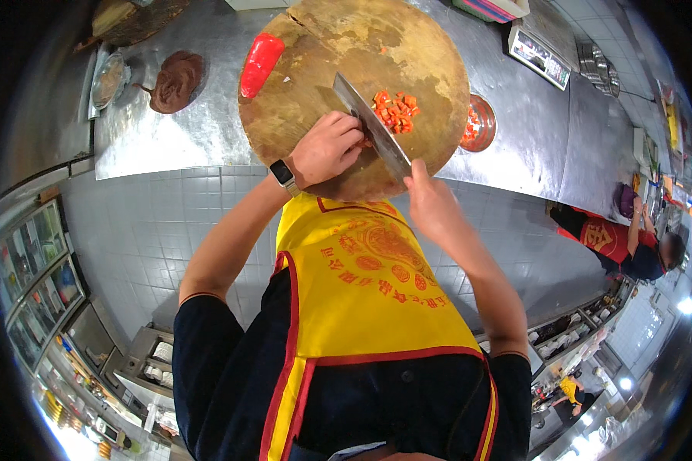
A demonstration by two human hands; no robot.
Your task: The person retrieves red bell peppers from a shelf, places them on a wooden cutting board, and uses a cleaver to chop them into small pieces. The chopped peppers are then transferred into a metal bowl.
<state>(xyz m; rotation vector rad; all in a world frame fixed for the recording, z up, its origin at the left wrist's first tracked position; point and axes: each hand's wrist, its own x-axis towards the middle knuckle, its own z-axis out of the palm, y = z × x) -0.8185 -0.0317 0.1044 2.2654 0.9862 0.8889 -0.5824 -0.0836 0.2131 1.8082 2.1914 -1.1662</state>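
Observation:
My right hand (429,199) grips the handle of a cleaver (375,129), whose broad blade slants across a round wooden chopping board (438,52). Against the left face of the blade, my left hand (330,147) is curled with bent fingertips. A bit of red pepper shows by those fingers; most of whatever they press on is hidden. Diced red pepper (401,109) lies in a small heap just right of the blade. Toward the board's left edge rests a larger piece of red pepper (262,63), its glossy skin up.
A bowl (480,124) with red pepper dice stands beside the board's right edge. A brown cloth (177,82) and a plastic-covered container (111,80) are on the steel table (219,132) at left. A digital scale (539,55) sits back right. Another person (611,239) works farther right.

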